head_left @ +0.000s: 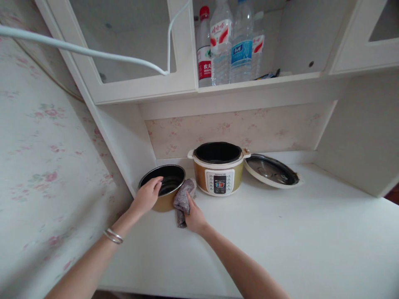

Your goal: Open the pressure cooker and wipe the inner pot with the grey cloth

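Note:
At the left of the counter stands an inner pot [164, 202], gold outside and dark inside. My left hand [149, 195] is closed on its near-left rim, thumb over the edge. A folded grey-purple cloth [184, 195] is gripped in my right hand [195, 216] and lies against the pot's right side. Just right of the cloth is a gold and white electric pressure cooker [237, 176], its top uncovered and its inside dark. The cooker's round lid [270, 169] lies tilted beside it, metal underside facing up.
The white counter [280, 241] runs to the right. Above hangs a white cabinet [183, 89] with several plastic bottles [222, 50] on its open shelf. A white cable [102, 54] crosses at upper left, before the flowered wall [46, 166]. A side panel [358, 137] stands at right.

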Available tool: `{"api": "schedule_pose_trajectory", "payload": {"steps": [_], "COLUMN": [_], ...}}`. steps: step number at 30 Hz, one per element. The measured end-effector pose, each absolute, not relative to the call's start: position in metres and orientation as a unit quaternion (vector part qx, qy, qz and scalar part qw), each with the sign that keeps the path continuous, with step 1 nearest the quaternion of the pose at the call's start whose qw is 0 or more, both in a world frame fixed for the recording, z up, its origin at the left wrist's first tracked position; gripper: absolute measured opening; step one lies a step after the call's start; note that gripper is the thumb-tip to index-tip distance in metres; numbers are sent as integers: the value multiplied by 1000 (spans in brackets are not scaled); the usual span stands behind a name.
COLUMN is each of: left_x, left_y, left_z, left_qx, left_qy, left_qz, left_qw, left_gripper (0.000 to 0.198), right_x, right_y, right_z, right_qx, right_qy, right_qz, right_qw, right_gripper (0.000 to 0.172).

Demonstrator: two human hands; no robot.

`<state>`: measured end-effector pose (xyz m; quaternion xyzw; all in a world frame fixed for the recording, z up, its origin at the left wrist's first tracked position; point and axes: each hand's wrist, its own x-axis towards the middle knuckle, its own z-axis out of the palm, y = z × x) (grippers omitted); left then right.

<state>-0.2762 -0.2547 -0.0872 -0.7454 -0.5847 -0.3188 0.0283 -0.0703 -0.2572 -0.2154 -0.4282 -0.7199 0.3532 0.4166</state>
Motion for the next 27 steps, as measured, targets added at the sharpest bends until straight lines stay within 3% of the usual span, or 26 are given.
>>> {"api": "schedule_pose_trajectory", "payload": {"steps": [6, 18, 24, 27], "left_x": [-355, -278, -256, -251], "left_y": [-263, -284, -291, -301], "left_z": [-103, -142, -128, -126], "left_qx": [-743, -685, -650, -657], "left_qy": [-641, -648, -670, -639], "left_qz": [-183, -319, -358, -398], "left_qw": [54, 99, -33, -46], "left_gripper": [51, 51, 51, 46], "right_x": [-74, -94, -101, -93], "right_y": [-258, -292, -303, -297], "right_z": [-215, -202, -202, -201], "right_qx": [-453, -430, -374, -374], "right_qy": [-711, -721, -719, -669], "right_qz": [355, 373, 424, 483], "right_qw": [404, 395, 404, 423], "right_gripper": [87, 88, 86, 86]}}
